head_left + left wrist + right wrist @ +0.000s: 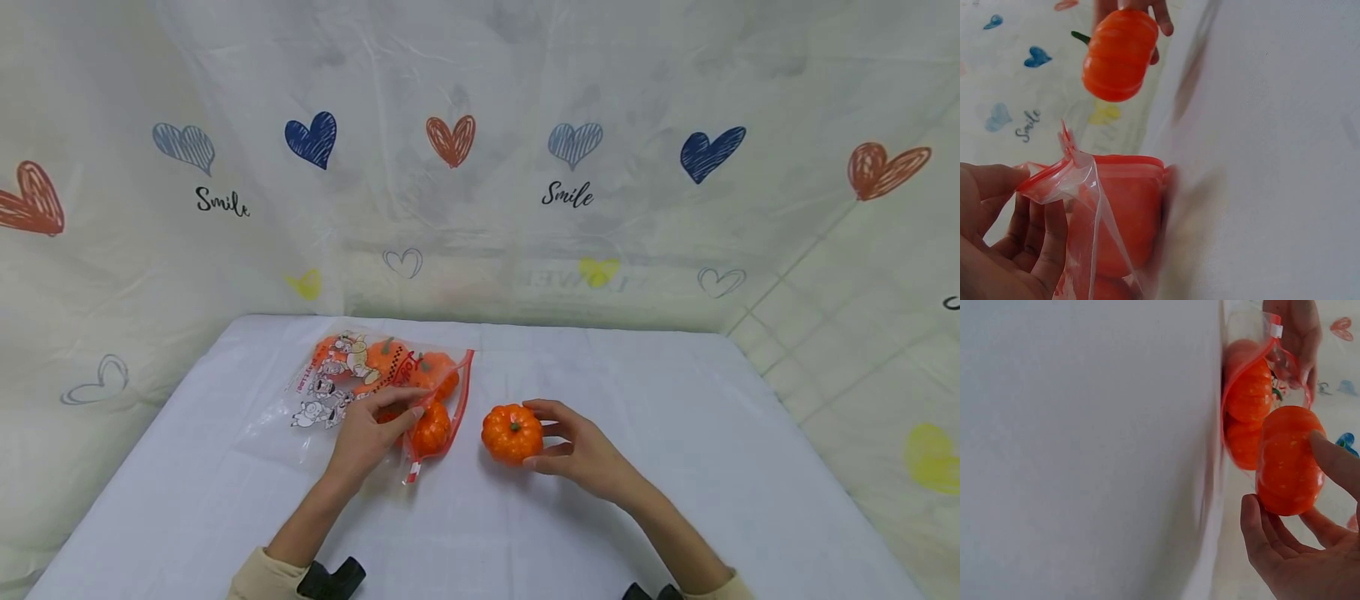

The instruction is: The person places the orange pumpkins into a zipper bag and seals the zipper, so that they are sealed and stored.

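Note:
A clear zip bag (463,396) with a red zipper edge and printed cartoon figures lies at the left of the table, its mouth facing right. Several orange toy pumpkins (432,430) are inside. My left hand (367,432) pinches the upper edge of the bag's mouth between thumb and fingers, and the mouth gapes in the right wrist view. To the right of the mouth, my right hand (581,452) grips another orange pumpkin (512,434) by its side, green stem toward the head camera. In the left wrist view this pumpkin (1120,55) hangs above the cloth, apart from the bag.
A white cloth (675,400) covers the table. Behind it hangs a pale curtain (495,225) printed with hearts and the word Smile. A white zip slider (1276,330) sits at one end of the red edge.

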`<action>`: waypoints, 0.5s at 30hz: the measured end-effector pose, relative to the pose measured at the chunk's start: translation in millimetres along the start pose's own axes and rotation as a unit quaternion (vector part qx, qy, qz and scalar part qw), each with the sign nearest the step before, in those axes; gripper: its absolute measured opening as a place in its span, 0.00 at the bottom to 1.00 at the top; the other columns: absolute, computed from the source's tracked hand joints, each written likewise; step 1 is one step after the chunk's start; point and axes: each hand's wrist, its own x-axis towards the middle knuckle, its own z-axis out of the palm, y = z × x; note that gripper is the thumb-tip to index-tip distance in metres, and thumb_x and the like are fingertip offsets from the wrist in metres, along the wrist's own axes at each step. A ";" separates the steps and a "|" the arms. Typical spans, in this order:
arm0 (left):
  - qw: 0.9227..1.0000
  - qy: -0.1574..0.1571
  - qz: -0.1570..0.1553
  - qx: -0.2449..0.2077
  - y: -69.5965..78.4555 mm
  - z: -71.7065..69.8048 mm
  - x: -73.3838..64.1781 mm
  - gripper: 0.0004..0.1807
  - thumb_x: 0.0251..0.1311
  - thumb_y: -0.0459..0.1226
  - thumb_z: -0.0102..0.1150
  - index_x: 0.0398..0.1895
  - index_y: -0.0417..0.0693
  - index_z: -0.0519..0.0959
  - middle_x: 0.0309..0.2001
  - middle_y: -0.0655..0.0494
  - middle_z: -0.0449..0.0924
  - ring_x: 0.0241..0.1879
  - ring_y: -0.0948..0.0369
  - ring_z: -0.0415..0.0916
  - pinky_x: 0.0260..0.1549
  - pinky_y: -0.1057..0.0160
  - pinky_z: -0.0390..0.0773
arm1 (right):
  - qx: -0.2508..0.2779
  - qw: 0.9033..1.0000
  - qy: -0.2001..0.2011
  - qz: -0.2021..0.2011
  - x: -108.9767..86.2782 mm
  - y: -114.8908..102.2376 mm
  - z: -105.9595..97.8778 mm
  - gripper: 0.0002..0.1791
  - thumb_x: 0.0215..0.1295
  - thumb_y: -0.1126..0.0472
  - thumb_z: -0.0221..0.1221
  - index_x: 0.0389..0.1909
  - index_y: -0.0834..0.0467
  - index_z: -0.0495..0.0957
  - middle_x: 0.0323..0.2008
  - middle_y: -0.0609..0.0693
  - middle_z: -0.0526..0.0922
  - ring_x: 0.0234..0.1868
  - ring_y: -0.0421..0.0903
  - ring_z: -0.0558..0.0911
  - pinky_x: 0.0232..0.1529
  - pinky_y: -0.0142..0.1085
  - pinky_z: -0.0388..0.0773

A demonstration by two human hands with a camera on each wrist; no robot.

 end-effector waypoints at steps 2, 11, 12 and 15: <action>1.000 0.000 0.000 0.000 0.1 0.0 -0.1 0.14 0.68 0.39 0.68 0.55 0.59 0.87 0.57 0.55 0.86 0.58 0.55 0.78 0.50 0.76 0.80 | -0.002 1.000 -0.007 0.003 3.2 -0.1 3.6 0.38 0.63 0.57 0.73 0.73 0.54 0.69 0.69 0.62 0.74 0.63 0.60 0.80 0.58 0.47 0.85; 1.000 0.000 0.002 -0.001 -0.6 -0.8 0.4 0.14 0.67 0.40 0.68 0.55 0.60 0.88 0.55 0.55 0.87 0.56 0.55 0.78 0.49 0.75 0.81 | 0.009 1.000 -0.028 0.011 12.9 -3.9 16.1 0.40 0.63 0.61 0.73 0.74 0.56 0.67 0.70 0.62 0.72 0.65 0.62 0.79 0.59 0.46 0.85; 1.000 0.000 0.001 -0.001 -0.8 -0.9 0.4 0.14 0.67 0.39 0.68 0.54 0.60 0.88 0.55 0.55 0.87 0.56 0.55 0.78 0.49 0.74 0.81 | 0.010 0.999 -0.029 0.010 13.4 -4.2 17.1 0.41 0.63 0.61 0.72 0.75 0.57 0.66 0.70 0.62 0.72 0.65 0.62 0.78 0.59 0.46 0.85; 1.000 -0.002 0.006 -0.001 -0.4 -1.4 0.3 0.14 0.68 0.40 0.68 0.55 0.60 0.88 0.55 0.55 0.87 0.56 0.55 0.78 0.49 0.75 0.81 | 0.008 0.999 -0.032 0.010 15.2 -5.7 19.8 0.41 0.63 0.62 0.72 0.75 0.58 0.66 0.69 0.62 0.71 0.65 0.63 0.78 0.60 0.45 0.84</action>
